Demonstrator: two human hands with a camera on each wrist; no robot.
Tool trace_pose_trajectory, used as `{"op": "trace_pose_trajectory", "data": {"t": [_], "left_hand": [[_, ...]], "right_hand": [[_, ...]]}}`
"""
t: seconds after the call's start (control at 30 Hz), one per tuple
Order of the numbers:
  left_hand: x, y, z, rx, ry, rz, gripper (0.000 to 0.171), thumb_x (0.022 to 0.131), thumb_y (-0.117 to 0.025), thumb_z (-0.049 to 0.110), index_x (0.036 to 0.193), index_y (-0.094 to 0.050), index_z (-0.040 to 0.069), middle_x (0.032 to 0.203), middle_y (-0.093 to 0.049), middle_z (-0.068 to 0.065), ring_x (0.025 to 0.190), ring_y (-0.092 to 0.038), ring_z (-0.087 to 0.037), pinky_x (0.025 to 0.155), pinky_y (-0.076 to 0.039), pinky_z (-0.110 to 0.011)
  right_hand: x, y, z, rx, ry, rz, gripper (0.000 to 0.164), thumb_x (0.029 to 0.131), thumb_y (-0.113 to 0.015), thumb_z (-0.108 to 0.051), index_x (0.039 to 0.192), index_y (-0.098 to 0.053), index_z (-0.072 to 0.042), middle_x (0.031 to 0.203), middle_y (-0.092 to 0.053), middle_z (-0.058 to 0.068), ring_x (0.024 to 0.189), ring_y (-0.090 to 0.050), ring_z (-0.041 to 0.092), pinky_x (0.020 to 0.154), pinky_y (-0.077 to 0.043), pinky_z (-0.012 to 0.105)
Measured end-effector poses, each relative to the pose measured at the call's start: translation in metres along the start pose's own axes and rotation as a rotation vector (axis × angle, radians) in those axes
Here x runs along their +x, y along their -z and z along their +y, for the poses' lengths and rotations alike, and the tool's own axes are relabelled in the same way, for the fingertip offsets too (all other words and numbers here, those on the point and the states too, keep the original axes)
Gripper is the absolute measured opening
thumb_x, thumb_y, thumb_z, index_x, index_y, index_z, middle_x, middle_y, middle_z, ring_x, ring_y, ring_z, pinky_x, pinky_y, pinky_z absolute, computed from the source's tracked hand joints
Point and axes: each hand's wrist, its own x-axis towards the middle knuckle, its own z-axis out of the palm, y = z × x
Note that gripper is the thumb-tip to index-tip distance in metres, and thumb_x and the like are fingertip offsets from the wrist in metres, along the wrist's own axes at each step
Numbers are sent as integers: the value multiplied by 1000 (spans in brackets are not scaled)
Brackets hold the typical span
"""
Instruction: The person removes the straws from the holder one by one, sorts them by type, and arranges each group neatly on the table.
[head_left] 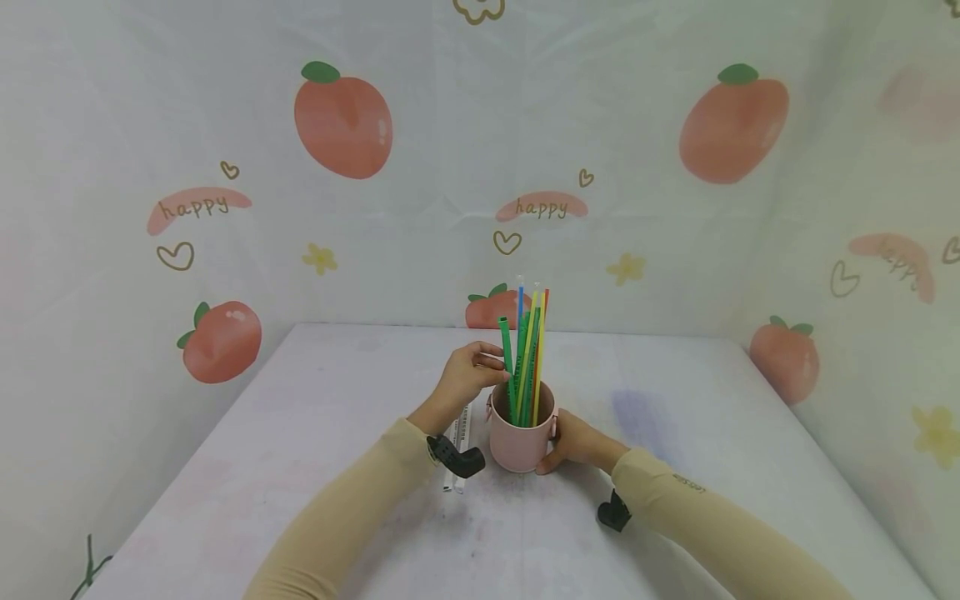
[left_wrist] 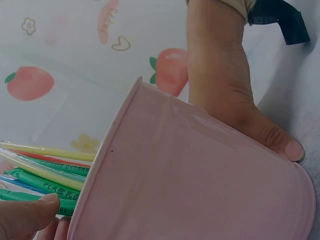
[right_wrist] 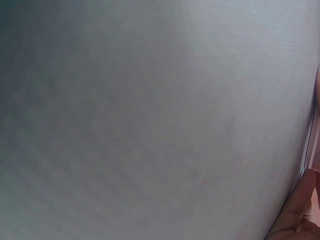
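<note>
A pink bucket (head_left: 519, 446) stands upright and holds several straws in green wrappers, with blue, yellow and red ones among them. At its left rim, my left hand (head_left: 474, 371) pinches a green-wrapped straw (head_left: 506, 346) between thumb and fingers. The left wrist view shows that thumb (left_wrist: 37, 212) on the printed green wrapper, close to the bucket's rim (left_wrist: 107, 150). My right hand (head_left: 576, 439) grips the bucket's right side, its thumb (left_wrist: 282, 142) low near the base. Only part of the right hand (right_wrist: 300, 205) shows in the right wrist view.
Two straws in white printed wrappers (head_left: 458, 450) lie on the white table (head_left: 375, 375), left of the bucket and partly covered by the left wrist. Behind the table hangs a white curtain (head_left: 435, 183) with fruit prints. A dark strap device sits on each wrist.
</note>
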Motion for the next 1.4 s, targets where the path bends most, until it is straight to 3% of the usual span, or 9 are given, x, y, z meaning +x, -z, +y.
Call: {"op": "trace_pose_trajectory", "data": {"t": [0.4,0.7,1.0,1.4], "left_hand": [[-2,1,3,-17,-2,-24,38,85,-73,4,120,-59,-2,110,-66,-19,93,-66,-20,91,-54,-38],[-23,3,32,-10,-11,-45,34,86,-69,-2,118,-59,-6,109,-64,-22,92,-65,-22,85,-54,-33],[-23,3,33,-10,-16,-45,34,86,-70,-1,118,-59,-6,107,-64,-22,88,-65,-18,83,-54,-31],[-22,2,32,3,-17,-42,34,86,-69,-1,119,-58,-7,109,-63,-24,90,-66,-20,88,-54,-35]], "right_hand": [[0,0,-1,11,15,-8,85,59,-91,-2,132,-48,1,134,-56,13,128,-49,29,113,-33,52],[0,-1,-1,2,-33,6,82,59,-92,-4,130,-49,0,130,-59,12,123,-51,27,112,-35,50],[1,0,1,-11,-8,-6,83,60,-92,-4,130,-49,2,130,-59,13,123,-52,28,111,-35,51],[3,-2,1,5,-49,26,86,59,-92,-3,133,-49,-2,133,-57,11,126,-50,28,112,-34,51]]}}
